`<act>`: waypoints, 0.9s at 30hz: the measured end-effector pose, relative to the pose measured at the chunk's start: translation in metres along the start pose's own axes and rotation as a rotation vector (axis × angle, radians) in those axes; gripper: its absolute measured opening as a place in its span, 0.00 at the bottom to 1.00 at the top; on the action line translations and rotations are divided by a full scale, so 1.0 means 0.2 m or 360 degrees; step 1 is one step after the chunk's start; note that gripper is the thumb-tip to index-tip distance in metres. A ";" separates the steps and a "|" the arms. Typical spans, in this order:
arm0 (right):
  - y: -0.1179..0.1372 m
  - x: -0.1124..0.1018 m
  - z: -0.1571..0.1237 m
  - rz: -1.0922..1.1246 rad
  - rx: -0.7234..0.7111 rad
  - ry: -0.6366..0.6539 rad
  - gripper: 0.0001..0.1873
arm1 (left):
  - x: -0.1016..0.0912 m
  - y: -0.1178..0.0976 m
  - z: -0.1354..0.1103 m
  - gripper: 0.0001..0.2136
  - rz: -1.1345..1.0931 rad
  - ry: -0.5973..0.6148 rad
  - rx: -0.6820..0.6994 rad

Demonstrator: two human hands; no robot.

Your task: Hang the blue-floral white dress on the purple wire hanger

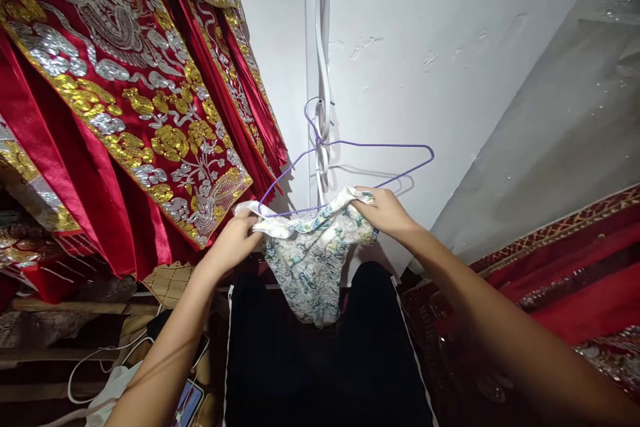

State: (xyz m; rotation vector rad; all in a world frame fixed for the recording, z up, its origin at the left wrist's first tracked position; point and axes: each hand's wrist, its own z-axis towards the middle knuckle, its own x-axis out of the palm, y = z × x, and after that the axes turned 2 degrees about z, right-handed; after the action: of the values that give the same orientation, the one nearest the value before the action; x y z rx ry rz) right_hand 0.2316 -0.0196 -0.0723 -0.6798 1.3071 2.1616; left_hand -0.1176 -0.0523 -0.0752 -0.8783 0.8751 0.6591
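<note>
A purple wire hanger (pixel 357 143) is hooked at a white upright pole in front of me. A white garment with a blue-green and yellow floral pattern (pixel 313 267) hangs from my hands over my lap. My left hand (pixel 239 240) is closed on the garment's upper left edge, where the hanger's left corner meets the cloth. Gathered cloth at the upper right is pinched in my right hand (pixel 383 210). The hanger's right corner sticks out free of the garment, above my right hand. Part of the hanger's lower bar runs along the garment's top edge.
Red costumes with gold and silver embroidery (pixel 170 140) hang close on my left. The white pole (pixel 320 33) stands against a white wall (pixel 400 67). Red embroidered cloth (pixel 575 267) lies at the right. A phone (pixel 190 403) and white cable (pixel 73 373) are low left.
</note>
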 end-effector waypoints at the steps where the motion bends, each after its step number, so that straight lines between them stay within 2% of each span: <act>1: 0.01 0.01 0.00 0.0052 -0.0001 0.0016 0.11 | -0.02 -0.02 0.03 0.08 0.0008 -0.0086 -0.0007; 4: 0.04 0.06 -0.02 0.0191 -0.0018 0.0062 0.10 | -0.04 -0.04 0.11 0.03 -0.0045 -0.0343 -0.0096; 6: 0.05 0.08 -0.03 0.0217 -0.0049 0.0080 0.09 | -0.03 -0.03 0.15 0.02 -0.0099 -0.0429 -0.0165; 8: 0.04 0.07 -0.04 0.0175 -0.0075 0.0047 0.09 | -0.02 0.00 0.18 0.05 -0.0093 -0.0342 -0.0219; 10: 0.03 0.05 -0.04 0.0126 -0.0084 -0.0004 0.10 | -0.01 0.04 0.20 0.04 -0.0037 -0.0144 -0.0254; 12: 0.02 0.03 -0.04 0.0121 -0.0093 -0.0007 0.10 | -0.01 0.05 0.20 0.03 0.0017 0.0001 -0.0208; 13: 0.02 0.02 -0.05 0.0136 -0.0094 0.0014 0.10 | -0.01 0.05 0.19 0.03 0.0038 0.0014 -0.0153; 17: 0.06 0.04 -0.06 0.0280 -0.0064 0.0078 0.09 | -0.03 -0.03 0.18 0.05 -0.0017 -0.0097 0.0074; 21: 0.11 0.05 -0.08 0.0404 -0.0074 0.0081 0.08 | -0.06 -0.08 0.23 0.13 -0.0208 -0.0232 0.0125; 24: 0.11 0.03 -0.09 0.0365 -0.0066 0.0081 0.06 | -0.07 -0.08 0.30 0.09 -0.0152 -0.0260 0.0122; 27: 0.10 0.02 -0.10 0.0326 -0.0060 0.0104 0.06 | -0.05 -0.09 0.34 0.06 -0.0145 -0.0187 0.0220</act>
State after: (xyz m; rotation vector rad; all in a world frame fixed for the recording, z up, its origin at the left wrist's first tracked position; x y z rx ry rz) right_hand 0.2192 -0.0441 -0.0696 -0.6615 1.4276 2.3496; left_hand -0.0828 -0.0046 -0.0353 -0.7435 0.7616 0.5583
